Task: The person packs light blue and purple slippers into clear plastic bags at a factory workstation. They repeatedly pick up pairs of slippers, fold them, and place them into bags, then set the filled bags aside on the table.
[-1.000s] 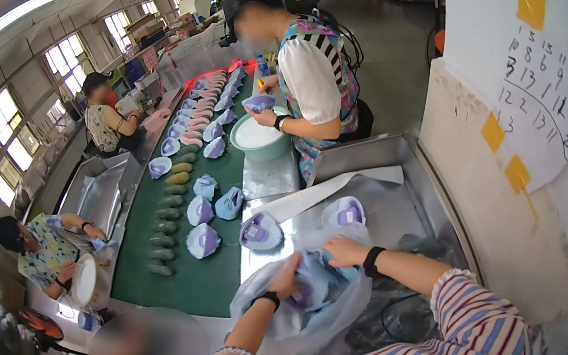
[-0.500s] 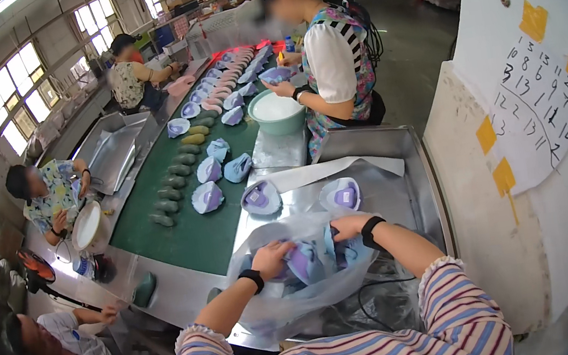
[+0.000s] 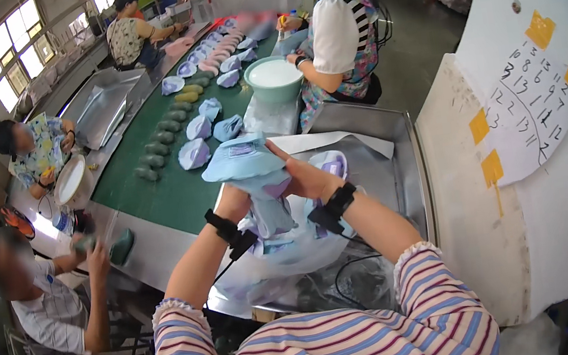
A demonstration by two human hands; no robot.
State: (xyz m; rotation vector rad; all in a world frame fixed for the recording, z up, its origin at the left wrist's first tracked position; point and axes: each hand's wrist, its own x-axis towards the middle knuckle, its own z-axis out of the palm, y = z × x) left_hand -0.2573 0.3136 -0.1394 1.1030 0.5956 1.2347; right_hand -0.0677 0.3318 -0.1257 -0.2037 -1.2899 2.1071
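Up in front of me, between both hands, is a light blue and lilac fabric shoe upper (image 3: pixel 242 160). My left hand (image 3: pixel 232 202) grips it from below left, fingers partly hidden behind the fabric. On the right side my right hand (image 3: pixel 307 176) closes on it, fingertips behind it. More blue fabric (image 3: pixel 273 215) hangs just below; I cannot tell whether it is a separate upper. Under my wrists lies an open clear plastic bag (image 3: pixel 310 257) with more blue and lilac uppers inside. Another upper (image 3: pixel 333 162) rests on the metal surface beyond my right hand.
A green belt (image 3: pixel 187 209) carries rows of uppers and grey-green shoe lasts (image 3: pixel 155 149). Beyond stands a pale green basin (image 3: pixel 276 93) beside a co-worker (image 3: pixel 337 39). Other people sit along the left. A raised metal edge (image 3: pixel 421 180) and a dark cable (image 3: pixel 339 282) are close by.
Both hands have come up out of the plastic bag and forward, lifting the shoe upper. The co-worker at the lower left has raised their hands.
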